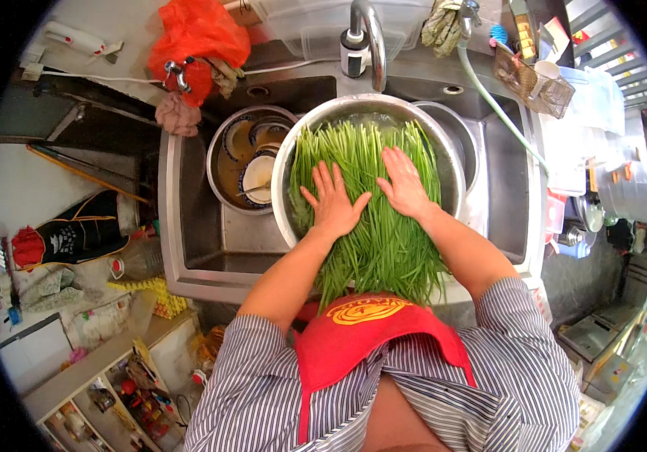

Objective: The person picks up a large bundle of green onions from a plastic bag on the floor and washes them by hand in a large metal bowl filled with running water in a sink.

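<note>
A thick bunch of long green leaves, like garlic chives (380,237), lies in a large steel basin (285,186) with water in it. Their pale cut ends point to the far rim, and the leaf tips hang over the near side towards my red apron (380,339). My left hand (334,203) lies flat on the left part of the bunch, fingers spread. On its right part rests my right hand (402,183), palm down, thumb apart from the fingers. Neither hand is closed around the leaves.
The basin sits across a double steel sink (250,231). Left of it, a steel bowl (214,169) holds dishes in murky water; another steel pan (464,130) is partly hidden at right. A curved faucet (378,51) rises behind. A pale hose (492,101) hangs beside a wire basket (532,85).
</note>
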Tool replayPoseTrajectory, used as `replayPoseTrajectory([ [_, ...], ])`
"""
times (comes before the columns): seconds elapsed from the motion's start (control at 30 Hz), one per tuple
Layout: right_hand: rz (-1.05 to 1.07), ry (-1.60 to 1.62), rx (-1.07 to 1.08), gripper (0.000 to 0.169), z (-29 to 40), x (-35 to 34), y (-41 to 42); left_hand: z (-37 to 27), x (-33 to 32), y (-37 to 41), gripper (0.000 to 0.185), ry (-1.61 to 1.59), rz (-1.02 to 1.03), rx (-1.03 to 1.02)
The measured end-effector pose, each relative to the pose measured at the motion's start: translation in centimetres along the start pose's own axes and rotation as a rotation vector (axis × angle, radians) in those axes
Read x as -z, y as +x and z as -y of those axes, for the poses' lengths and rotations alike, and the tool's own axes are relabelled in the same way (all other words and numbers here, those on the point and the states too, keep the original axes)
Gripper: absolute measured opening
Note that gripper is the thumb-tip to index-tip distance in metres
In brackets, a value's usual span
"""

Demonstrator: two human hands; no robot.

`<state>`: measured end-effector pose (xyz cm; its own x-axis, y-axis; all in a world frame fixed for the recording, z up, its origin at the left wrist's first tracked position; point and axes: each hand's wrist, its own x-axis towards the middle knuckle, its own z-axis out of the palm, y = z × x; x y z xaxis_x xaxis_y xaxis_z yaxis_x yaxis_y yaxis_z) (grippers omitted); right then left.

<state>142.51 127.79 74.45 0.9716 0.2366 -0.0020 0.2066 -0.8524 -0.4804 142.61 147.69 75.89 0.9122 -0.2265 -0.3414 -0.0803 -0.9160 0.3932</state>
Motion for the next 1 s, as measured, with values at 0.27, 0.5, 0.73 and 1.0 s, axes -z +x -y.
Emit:
replayPoseTrajectory([
  [0.27,0.522,0.067,-0.155,0.038,2.3,5.9,5.4,1.5,1.9,-0.3,0.104,-0.020,0.185,-0.038],
  [0.5,0.599,-0.045,-0.008,0.035,0.4,3.6,11.5,-3.0,4.4,-1.0,0.094,0.116,-0.051,-0.369],
  [0.73,0.237,0.262,-0.136,0.050,0.1,-1.6,15.3,0.2,-0.2,0.4,0.100,0.111,-0.021,-0.287],
  [1.0,0.148,0.768,-0.371,0.035,-3.4,-3.5,13.8,0.8,-1.5,0.3,0.099,0.106,-0.030,-0.309],
])
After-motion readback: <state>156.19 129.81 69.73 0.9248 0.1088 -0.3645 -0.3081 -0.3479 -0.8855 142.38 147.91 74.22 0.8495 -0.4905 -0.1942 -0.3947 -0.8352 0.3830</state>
